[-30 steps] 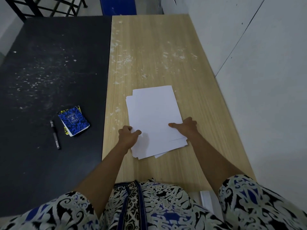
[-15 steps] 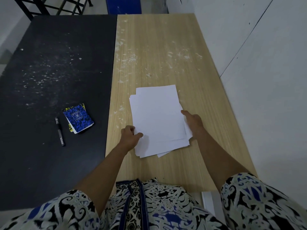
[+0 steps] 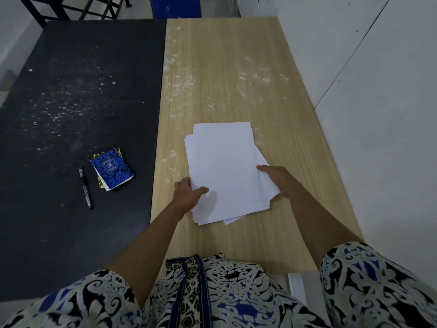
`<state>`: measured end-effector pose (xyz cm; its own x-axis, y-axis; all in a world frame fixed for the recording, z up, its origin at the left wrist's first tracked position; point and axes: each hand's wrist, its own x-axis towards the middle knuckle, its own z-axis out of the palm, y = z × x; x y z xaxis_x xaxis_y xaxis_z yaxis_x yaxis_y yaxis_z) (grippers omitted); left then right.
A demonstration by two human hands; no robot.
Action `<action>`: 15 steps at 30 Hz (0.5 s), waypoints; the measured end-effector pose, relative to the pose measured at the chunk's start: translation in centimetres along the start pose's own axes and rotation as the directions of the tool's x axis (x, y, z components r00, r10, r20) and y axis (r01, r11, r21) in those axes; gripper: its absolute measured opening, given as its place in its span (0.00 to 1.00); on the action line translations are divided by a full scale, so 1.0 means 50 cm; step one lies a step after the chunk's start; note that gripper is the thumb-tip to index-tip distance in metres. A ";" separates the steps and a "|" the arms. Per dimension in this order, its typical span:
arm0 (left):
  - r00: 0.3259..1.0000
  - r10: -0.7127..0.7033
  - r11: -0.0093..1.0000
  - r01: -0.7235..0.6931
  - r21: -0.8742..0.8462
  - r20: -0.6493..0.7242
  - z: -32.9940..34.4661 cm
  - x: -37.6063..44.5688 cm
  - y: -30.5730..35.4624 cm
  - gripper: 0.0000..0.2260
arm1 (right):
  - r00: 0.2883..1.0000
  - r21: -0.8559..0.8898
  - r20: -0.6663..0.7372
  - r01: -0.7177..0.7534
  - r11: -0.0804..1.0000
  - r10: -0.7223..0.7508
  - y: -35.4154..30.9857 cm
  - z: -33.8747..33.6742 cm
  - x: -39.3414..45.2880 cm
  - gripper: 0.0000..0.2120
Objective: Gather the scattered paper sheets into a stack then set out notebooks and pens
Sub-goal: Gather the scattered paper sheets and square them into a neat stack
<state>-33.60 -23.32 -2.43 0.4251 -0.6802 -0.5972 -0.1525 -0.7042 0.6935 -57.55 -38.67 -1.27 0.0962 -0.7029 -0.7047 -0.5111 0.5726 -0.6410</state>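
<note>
wooden table [image 3: 236, 67] — both hands grip paper stack [image 3: 222, 171] | notebook lettering unreadable

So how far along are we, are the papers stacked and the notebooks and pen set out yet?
Gathering looks nearly done: the paper sheets lie in one pile on the wooden table, edges still uneven. In hand: the left hand grips the pile's near left edge and the right hand holds its right side, apparently squaring it. Left: the notebooks and the pen sit untouched on the black table.
</note>
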 end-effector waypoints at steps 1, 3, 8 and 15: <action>1.000 -0.002 1.000 0.002 -0.025 0.008 -0.001 0.003 -0.002 0.35 | 0.999 0.008 0.044 -0.004 1.000 0.003 0.004 0.003 -0.003 0.25; 1.000 0.012 0.997 -0.009 -0.083 0.024 -0.004 0.002 -0.001 0.32 | 0.994 0.036 0.108 0.005 0.999 -0.008 0.016 0.015 -0.007 0.23; 0.996 -0.006 0.981 0.025 -0.194 0.094 -0.021 0.002 -0.004 0.23 | 0.980 0.121 0.189 0.044 0.992 -0.066 0.037 0.040 -0.018 0.20; 0.998 -0.045 0.949 0.029 -0.314 -0.042 -0.040 0.014 -0.004 0.32 | 0.946 0.267 0.294 0.056 0.962 -0.136 0.048 0.023 -0.053 0.17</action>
<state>-31.49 -23.26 -2.17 0.4688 -0.6386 -0.6102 0.1484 -0.6241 0.7671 -58.05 -34.97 -1.30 0.4116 -0.6193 -0.6686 -0.2581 0.6244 -0.7372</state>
